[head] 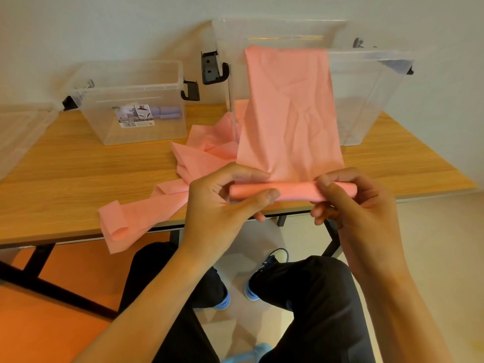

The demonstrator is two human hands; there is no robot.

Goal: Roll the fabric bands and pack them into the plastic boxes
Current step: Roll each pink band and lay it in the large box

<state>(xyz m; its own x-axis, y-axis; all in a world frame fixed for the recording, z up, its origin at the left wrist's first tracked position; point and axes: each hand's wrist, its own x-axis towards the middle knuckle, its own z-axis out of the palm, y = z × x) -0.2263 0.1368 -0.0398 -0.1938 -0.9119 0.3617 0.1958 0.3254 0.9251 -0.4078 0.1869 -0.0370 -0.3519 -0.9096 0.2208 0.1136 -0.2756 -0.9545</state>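
Now, hands: left hand (222, 203) and right hand (348, 203) pinch the roll (296, 191) at its ends, so we keep it tight.
Band (290, 113): loose length stretched toward the box (372, 100), over the surface (78, 166), likely to wind evenly.

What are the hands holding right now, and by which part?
The pink fabric band, by its rolled near end: the left hand pinches the roll's left end, the right hand its right end.
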